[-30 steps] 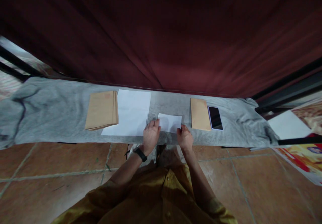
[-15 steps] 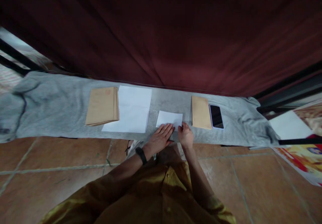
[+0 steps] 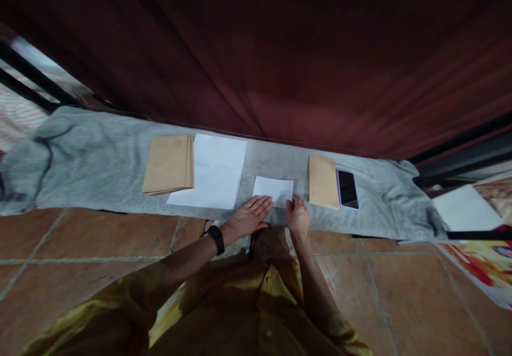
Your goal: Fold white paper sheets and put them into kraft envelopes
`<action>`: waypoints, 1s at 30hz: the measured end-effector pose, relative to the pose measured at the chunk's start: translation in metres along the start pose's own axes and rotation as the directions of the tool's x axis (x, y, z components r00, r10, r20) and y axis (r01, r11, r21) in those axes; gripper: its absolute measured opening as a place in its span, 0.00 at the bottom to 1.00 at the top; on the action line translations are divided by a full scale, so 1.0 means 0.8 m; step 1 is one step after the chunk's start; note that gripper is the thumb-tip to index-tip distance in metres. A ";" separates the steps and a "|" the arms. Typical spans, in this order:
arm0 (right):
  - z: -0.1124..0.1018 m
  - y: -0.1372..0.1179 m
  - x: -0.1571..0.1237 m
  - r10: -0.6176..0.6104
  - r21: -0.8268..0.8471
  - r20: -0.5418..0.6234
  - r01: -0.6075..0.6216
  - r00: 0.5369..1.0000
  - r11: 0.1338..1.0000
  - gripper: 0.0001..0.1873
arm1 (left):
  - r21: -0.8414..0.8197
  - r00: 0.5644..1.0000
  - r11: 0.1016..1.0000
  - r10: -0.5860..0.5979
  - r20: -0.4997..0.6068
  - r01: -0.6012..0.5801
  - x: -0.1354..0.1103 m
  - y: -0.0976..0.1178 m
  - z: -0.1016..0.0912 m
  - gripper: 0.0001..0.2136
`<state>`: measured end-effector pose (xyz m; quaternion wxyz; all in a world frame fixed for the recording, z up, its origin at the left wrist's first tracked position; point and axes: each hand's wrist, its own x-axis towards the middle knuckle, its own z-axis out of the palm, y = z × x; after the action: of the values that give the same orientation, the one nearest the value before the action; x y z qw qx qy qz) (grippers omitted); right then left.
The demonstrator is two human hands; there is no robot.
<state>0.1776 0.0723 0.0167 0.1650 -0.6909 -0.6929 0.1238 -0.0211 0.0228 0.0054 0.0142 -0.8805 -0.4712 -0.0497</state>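
Observation:
A small folded sheet of white paper lies near the front edge of the grey cloth. Over its lower left part my left hand rests flat, fingers stretched out toward the right; a dark band circles that wrist. At the lower right corner of the paper, my right hand is closed, thumb and curled fingers at the edge of the sheet. Its fingertips are partly hidden. To the left lie larger white sheets, partly covered by a stack of brown envelopes.
Right of my hands lie another brown envelope and a phone with a dark screen. The grey cloth covers a long, narrow surface. A dark red curtain hangs behind it. Printed sheets are at the far right.
My left hand has slid left along the lower edge of the folded paper. My right hand stays at the paper's right corner. The view has tilted slightly.

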 end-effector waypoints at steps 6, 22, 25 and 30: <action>0.006 -0.001 -0.011 -0.059 0.057 -0.143 0.068 0.988 0.996 0.21 | 0.006 1.000 1.000 -0.015 0.001 0.015 -0.001 0.003 0.004 0.35; 0.052 -0.017 -0.058 -0.516 -0.022 -0.018 0.516 0.856 0.856 0.29 | -0.023 0.999 0.999 -0.043 -0.024 0.042 -0.002 0.006 0.019 0.31; 0.049 -0.013 -0.057 -0.523 -0.058 -0.011 0.521 0.853 0.851 0.29 | -0.052 0.998 0.997 -0.056 -0.020 0.055 -0.005 0.005 0.017 0.34; 0.042 -0.009 -0.061 -0.503 -0.088 0.006 0.502 0.864 0.861 0.29 | -0.050 0.997 0.997 -0.068 -0.035 0.066 -0.016 0.003 0.010 0.35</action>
<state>0.1575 0.0256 -0.0136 0.1675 -0.4942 -0.8521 0.0406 -0.0254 0.0112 -0.0038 -0.0005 -0.8632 -0.4989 -0.0777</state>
